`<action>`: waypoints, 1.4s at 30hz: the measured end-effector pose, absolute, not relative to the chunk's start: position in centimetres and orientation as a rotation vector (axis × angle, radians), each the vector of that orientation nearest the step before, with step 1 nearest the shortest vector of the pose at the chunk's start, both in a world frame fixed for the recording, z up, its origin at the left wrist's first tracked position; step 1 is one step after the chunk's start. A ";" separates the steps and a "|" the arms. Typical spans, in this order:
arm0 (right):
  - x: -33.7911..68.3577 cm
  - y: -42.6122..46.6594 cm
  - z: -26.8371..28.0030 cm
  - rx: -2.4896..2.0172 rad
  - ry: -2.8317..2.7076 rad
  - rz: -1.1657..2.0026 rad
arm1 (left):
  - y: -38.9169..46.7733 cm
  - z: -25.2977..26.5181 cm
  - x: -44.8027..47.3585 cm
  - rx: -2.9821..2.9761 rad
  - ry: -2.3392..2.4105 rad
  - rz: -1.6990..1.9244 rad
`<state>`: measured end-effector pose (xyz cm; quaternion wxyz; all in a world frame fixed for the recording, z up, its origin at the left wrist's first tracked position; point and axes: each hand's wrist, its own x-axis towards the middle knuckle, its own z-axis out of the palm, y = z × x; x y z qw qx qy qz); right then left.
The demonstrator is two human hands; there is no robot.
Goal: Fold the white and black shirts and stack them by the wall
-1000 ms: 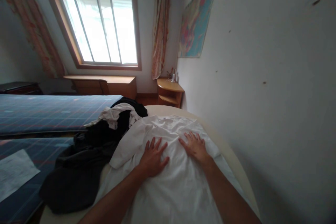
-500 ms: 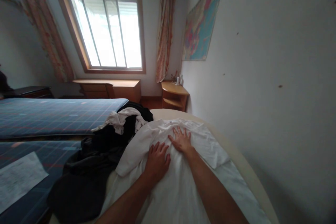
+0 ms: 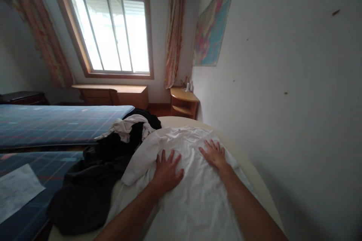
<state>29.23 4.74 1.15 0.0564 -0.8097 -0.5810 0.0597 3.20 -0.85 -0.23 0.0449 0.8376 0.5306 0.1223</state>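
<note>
A white short-sleeved shirt [image 3: 195, 192] lies spread on a cream round-edged table [image 3: 261, 180], with small wrinkles across its upper part. My left hand [image 3: 168, 169] rests flat on the left side of the shirt, fingers spread. On the shirt's upper right lies my right hand [image 3: 214, 153], also flat with its fingers apart. Neither hand grips the cloth. Both forearms cross the lower part of the shirt and hide some of it.
Dark clothes [image 3: 82, 196] and a crumpled pale garment [image 3: 127, 126] are heaped left of the shirt. Beyond are blue plaid mattresses [image 3: 56, 124] and a paper sheet [image 3: 19, 188]. A white wall [image 3: 305, 128] stands close on the right; a corner shelf [image 3: 183, 96] is behind.
My right hand has slid to the right across the shirt, away from my left hand. The left hand's fingers have spread wider. The view has shifted slightly to the right.
</note>
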 end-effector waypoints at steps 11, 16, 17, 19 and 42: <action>28.0 6.7 2.2 -2.452 -1.766 0.058 | -1.0 -0.5 3.3 2.560 1.622 0.397; 27.1 10.2 2.8 -2.246 -2.008 -0.016 | -1.1 0.3 3.3 2.535 1.591 0.411; 27.0 10.8 2.6 -2.263 -2.004 0.059 | -1.2 0.4 3.3 2.529 1.590 0.411; 26.9 11.8 2.1 -2.333 -1.959 0.209 | -1.1 0.5 3.3 2.517 1.588 0.408; 22.9 15.8 2.4 -2.154 -2.101 0.222 | -1.1 0.9 3.3 2.500 1.550 0.432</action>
